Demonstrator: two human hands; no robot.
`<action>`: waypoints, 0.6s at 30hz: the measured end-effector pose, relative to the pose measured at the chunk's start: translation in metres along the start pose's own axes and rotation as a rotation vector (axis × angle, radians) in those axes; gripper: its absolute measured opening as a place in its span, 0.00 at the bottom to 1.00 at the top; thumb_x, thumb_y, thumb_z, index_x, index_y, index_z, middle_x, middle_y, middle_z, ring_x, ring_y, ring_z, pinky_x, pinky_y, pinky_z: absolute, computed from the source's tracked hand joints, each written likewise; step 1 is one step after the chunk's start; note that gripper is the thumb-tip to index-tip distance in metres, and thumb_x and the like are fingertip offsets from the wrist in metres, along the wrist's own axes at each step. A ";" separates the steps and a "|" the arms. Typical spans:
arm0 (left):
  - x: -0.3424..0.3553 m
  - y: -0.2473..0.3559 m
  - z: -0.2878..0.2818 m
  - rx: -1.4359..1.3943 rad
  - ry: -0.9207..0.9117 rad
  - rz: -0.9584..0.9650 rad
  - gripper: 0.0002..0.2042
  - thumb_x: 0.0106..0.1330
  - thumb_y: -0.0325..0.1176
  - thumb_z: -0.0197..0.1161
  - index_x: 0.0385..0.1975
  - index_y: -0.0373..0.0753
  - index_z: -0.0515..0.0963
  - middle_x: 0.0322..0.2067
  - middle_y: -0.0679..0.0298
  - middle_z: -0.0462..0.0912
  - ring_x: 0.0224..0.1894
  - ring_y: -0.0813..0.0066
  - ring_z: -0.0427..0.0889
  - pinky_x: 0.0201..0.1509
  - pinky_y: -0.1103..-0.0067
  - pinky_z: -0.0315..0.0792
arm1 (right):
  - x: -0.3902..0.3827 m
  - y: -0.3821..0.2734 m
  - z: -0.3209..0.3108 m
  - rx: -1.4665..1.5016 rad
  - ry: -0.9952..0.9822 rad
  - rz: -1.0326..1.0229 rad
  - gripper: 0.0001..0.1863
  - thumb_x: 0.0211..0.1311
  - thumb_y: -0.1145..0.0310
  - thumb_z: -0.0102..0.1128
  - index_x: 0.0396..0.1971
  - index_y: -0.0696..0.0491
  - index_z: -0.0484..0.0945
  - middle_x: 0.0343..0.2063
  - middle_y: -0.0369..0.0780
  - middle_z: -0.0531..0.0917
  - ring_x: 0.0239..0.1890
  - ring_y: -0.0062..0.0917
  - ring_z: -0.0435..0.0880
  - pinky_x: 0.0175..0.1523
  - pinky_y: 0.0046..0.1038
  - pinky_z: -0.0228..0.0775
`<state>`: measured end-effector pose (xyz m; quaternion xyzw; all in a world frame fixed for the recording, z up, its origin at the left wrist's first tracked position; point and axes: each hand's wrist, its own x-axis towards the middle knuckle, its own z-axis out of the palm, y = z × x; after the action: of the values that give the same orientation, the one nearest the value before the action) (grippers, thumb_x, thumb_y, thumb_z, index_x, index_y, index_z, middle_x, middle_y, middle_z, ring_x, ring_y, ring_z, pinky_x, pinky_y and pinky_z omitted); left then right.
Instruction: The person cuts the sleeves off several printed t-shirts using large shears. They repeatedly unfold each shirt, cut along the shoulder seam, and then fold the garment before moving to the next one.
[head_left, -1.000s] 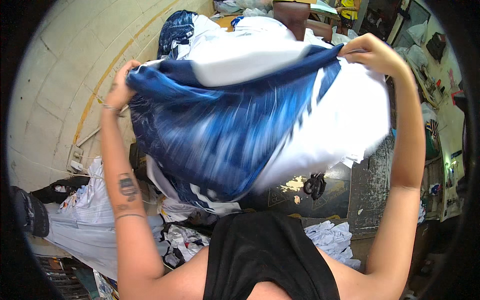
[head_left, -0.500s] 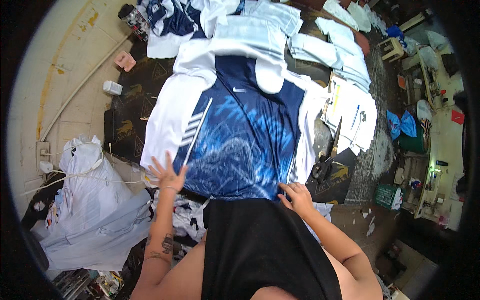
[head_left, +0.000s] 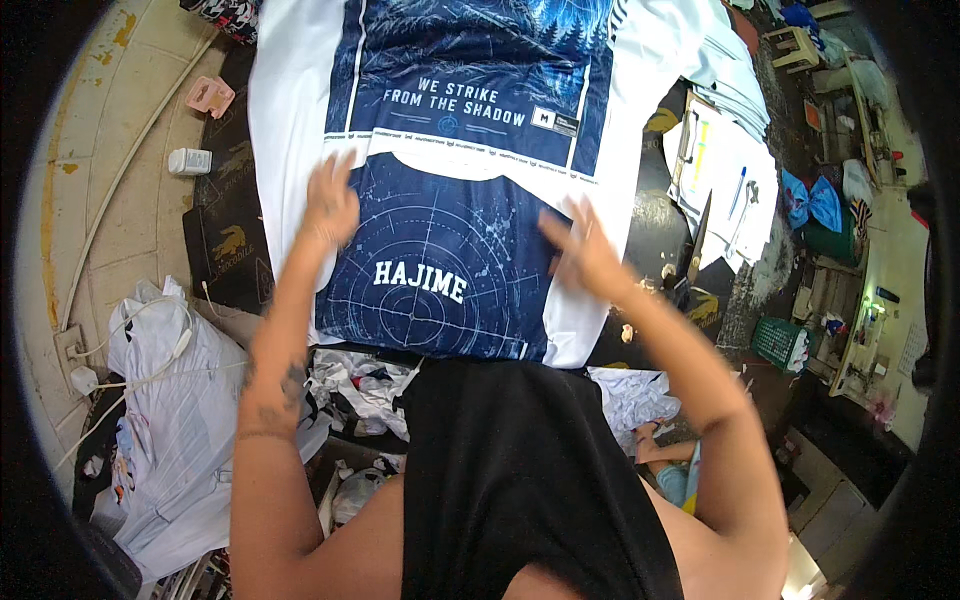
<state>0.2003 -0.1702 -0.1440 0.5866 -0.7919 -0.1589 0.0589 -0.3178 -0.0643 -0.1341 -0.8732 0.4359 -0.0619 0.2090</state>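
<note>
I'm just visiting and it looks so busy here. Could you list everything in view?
jersey: one, navy and white, spread flat at centre
second jersey: one, navy and white, beyond it
plastic bag: one, white, lower left
small bottle: one, white, floor at left
papers: white stack with pens, right
scissors: one pair, dark, right of jersey
basket: one, green, far right
left hand: flat on jersey
right hand: flat on jersey

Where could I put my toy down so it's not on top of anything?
Bare patches: the pale floor left of the jersey, between the small white bottle and the white bags. Both hands, left hand and right hand, lie on the jersey. The right side is crowded with papers, scissors and clutter.
</note>
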 end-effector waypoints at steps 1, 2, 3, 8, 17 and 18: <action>-0.046 -0.002 0.011 0.037 -0.186 -0.218 0.38 0.73 0.41 0.57 0.81 0.50 0.50 0.77 0.35 0.48 0.80 0.34 0.46 0.80 0.51 0.51 | -0.046 -0.029 0.027 0.000 -0.063 0.090 0.42 0.65 0.54 0.67 0.78 0.34 0.60 0.77 0.60 0.54 0.75 0.68 0.55 0.76 0.58 0.54; -0.084 0.006 0.027 -0.021 -0.268 -0.601 0.43 0.75 0.55 0.55 0.83 0.55 0.39 0.80 0.37 0.32 0.81 0.34 0.34 0.78 0.39 0.41 | -0.077 -0.055 0.055 -0.133 -0.023 0.188 0.43 0.63 0.50 0.67 0.78 0.33 0.61 0.78 0.60 0.51 0.75 0.69 0.53 0.76 0.62 0.51; -0.121 0.013 0.033 0.008 -0.215 -0.734 0.45 0.74 0.58 0.55 0.83 0.54 0.37 0.80 0.38 0.29 0.81 0.34 0.32 0.76 0.34 0.38 | -0.110 -0.078 0.070 -0.028 0.039 0.334 0.43 0.63 0.47 0.67 0.78 0.32 0.61 0.78 0.60 0.51 0.76 0.69 0.53 0.76 0.63 0.50; -0.129 0.116 0.046 0.217 -0.794 -0.805 0.50 0.66 0.59 0.63 0.82 0.44 0.45 0.79 0.39 0.21 0.81 0.34 0.21 0.66 0.20 0.39 | -0.103 -0.104 0.038 0.032 -0.362 0.298 0.42 0.62 0.33 0.61 0.76 0.27 0.64 0.78 0.56 0.53 0.78 0.59 0.53 0.75 0.65 0.48; 0.123 -0.001 -0.092 0.068 0.280 0.035 0.45 0.64 0.45 0.71 0.78 0.36 0.55 0.68 0.36 0.69 0.71 0.42 0.69 0.76 0.65 0.63 | 0.104 0.106 -0.143 -0.642 0.226 0.262 0.34 0.64 0.65 0.67 0.72 0.44 0.70 0.69 0.52 0.72 0.72 0.46 0.68 0.75 0.47 0.60; 0.107 -0.012 -0.077 -0.284 0.155 0.014 0.43 0.65 0.42 0.71 0.78 0.39 0.56 0.68 0.39 0.70 0.71 0.45 0.70 0.76 0.66 0.64 | 0.095 0.092 -0.122 -0.129 0.209 0.150 0.34 0.62 0.71 0.67 0.70 0.42 0.72 0.71 0.52 0.69 0.75 0.47 0.64 0.75 0.47 0.61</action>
<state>0.1999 -0.2888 -0.0849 0.5773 -0.7588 -0.2232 0.2031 -0.3629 -0.2258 -0.0693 -0.8386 0.5223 -0.1088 0.1100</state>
